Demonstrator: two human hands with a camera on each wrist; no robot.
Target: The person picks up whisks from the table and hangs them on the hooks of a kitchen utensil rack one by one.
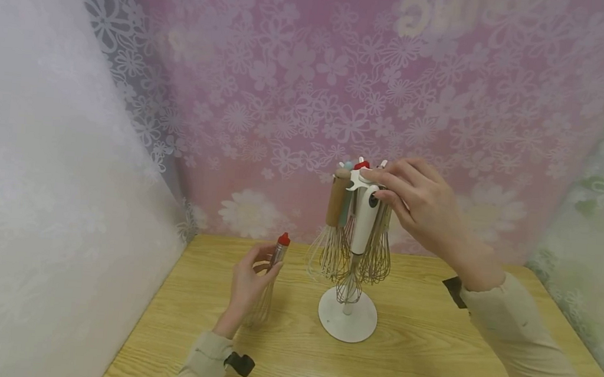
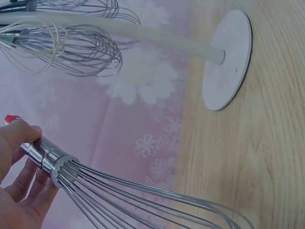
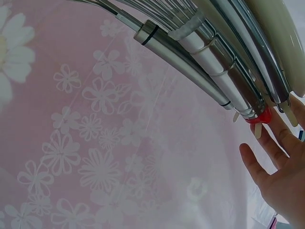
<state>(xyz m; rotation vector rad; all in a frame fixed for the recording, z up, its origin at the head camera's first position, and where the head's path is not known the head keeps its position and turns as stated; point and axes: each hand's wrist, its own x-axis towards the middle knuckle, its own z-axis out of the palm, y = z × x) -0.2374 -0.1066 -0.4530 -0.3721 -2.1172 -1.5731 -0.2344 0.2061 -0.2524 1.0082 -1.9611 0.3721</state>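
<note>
My left hand (image 1: 248,282) grips a whisk (image 1: 280,249) by its shiny metal handle, which ends in a red cap. In the left wrist view its wire loops slant down over the table. To its right stands a white whisk stand (image 1: 331,324) hung with several whisks around its top. With fingers extended, my right hand (image 1: 428,207) touches the top of this stand, the thumb beside the handle end of a white-handled whisk (image 1: 364,226). A wooden-handled whisk (image 1: 336,206) hangs left of that one. Metal handles, one with a red end (image 3: 262,116), appear near the fingers in the right wrist view.
Both hands work above a light wood table (image 1: 411,351). A pink flowered curtain (image 1: 286,122) hangs behind its far edge. Pale sheeting (image 1: 56,193) borders the left side, and a flowered panel (image 1: 596,235) borders the right.
</note>
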